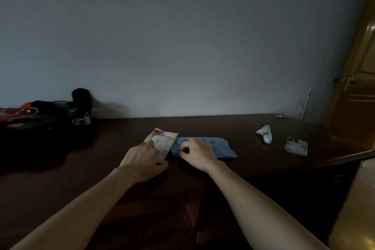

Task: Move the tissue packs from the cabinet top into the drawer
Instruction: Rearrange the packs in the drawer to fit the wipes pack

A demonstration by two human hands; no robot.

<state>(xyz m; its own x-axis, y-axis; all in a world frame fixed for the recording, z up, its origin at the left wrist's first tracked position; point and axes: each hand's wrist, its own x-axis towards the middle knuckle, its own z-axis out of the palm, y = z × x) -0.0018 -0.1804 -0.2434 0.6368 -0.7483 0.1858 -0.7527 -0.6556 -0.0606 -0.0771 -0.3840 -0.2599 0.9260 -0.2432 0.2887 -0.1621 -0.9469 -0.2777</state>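
A beige and white tissue pack [162,140] is tilted up off the dark wooden cabinet top [253,168], with my left hand [143,160] gripping its near end. Right beside it lies a flat blue tissue pack [219,149]; my right hand [195,153] rests on its left part with the fingers curled onto it. A smaller silvery pack [296,146] lies further right. The drawer is not clearly visible; a dark edge [345,157] shows at the right.
A crumpled white wrapper [264,133] lies at the back right. A pile of dark bags, cables and an orange-trimmed item [40,115] fills the back left corner. A grey wall rises behind; a wooden door [357,91] stands at the right.
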